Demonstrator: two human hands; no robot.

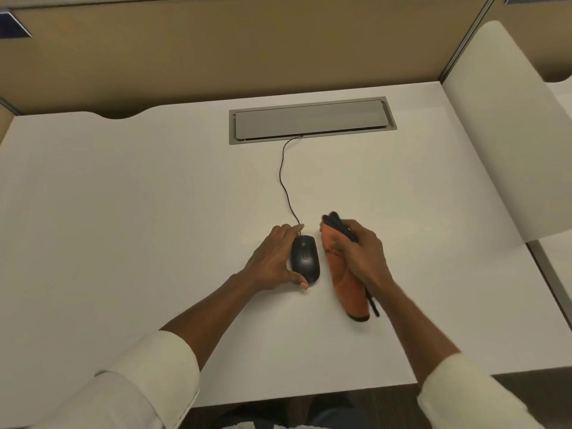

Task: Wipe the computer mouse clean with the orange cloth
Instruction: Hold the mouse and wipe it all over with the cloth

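Note:
A black wired computer mouse (305, 258) lies on the white desk (139, 212) near the middle. My left hand (272, 261) cups its left side, thumb at its near end and fingers at its far end by the cable. Just right of the mouse, my right hand (360, 255) grips a bunched orange cloth (346, 283) with dark edging. The cloth hangs from my fist down to the desk and does not touch the mouse.
The thin black mouse cable (284, 181) runs from the mouse to a grey cable hatch (312, 120) set in the desk's far side. Tan partition panels (216, 51) wall the back. A white divider (501, 128) stands at the right.

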